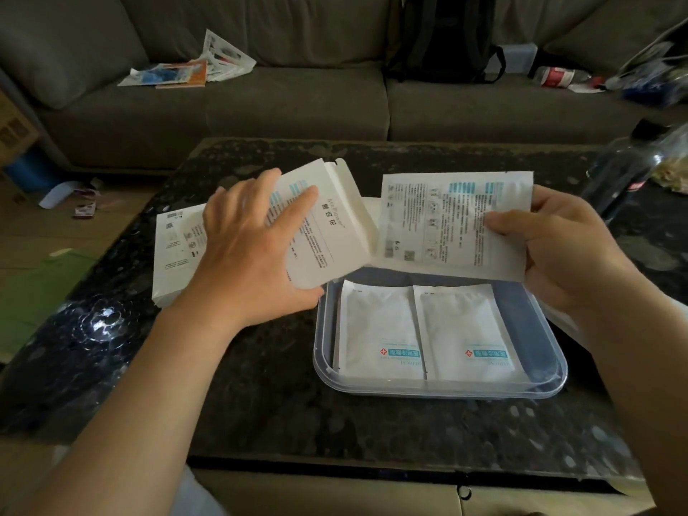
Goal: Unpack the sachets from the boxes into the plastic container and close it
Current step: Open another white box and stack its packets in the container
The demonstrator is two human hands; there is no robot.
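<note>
Head view: a shallow, clear plastic container (439, 391) with rounded corners sits on a dark, speckled, glossy stone table (260, 385). Inside it two flat, white, matte sachets (379, 329) lie side by side, face up, covering most of the floor. Just above the container's far left corner, the left hand (253, 255) grips a thin white cardboard box (327, 232), fingers spread over its printed face, thumb beneath, end flap open. Above the far edge, the right hand (558, 251) pinches a flat rectangular printed sachet (446, 217) by its right end, thumb on top, fingers curled below. Left of the container, behind the left hand, a second white box (175, 255) lies flat
</note>
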